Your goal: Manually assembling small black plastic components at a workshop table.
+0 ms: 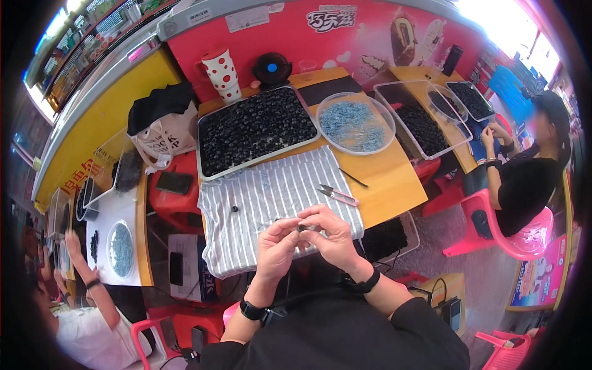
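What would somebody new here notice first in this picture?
Probably the big tray full of black pieces at the far left of the table, with the round tub of blue bits to its right. Behind the tray, the red-spotted cup stands out before the pink wall. Nearer, the left hand and right hand meet around a small dark piece at the striped cloth.

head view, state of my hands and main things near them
Left hand: pinching small black piece
Right hand: pinching the same piece
Pink-handled snips: lying down, blades apart
Striped cloth: spread out, creased
Large tray: uncovered, full of black pieces
Round tub: open, holding blue pieces
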A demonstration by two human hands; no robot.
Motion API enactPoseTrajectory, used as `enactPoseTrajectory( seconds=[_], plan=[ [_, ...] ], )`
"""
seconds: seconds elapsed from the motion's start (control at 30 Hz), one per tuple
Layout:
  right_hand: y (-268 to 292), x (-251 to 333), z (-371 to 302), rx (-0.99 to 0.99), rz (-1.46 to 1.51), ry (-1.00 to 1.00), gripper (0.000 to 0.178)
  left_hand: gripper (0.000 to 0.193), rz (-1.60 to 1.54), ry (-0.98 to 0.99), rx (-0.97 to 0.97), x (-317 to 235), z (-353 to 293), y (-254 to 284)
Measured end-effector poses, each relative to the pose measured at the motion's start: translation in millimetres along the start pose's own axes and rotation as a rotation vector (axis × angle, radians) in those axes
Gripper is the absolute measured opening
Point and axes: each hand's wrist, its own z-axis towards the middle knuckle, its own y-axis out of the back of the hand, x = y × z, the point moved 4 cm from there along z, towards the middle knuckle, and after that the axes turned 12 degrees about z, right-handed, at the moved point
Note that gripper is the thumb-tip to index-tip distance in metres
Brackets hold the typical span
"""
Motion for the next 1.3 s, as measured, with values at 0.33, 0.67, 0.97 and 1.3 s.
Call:
enactPoseTrajectory(
  seconds=[0.33,0.67,0.97,1.3],
  plan=[
    [-1,-12,-4,-0.018,0.117,-0.039,0.017,0.022,-0.052,0.004,0.004,7,-2,3],
    [9,-37,-7,0.030,0.262,-0.176,0.017,0.021,-0.087,0.087,-0.021,29,-4,14],
    [8,-45,-5,0.031,0.327,-0.235,0.016,0.021,-0.119,0.104,-0.049,35,-1,17],
    [10,-45,-6,-0.023,0.180,-0.239,0.018,0.023,0.712,0.015,-0.239,-23,-1,62]
  ],
)
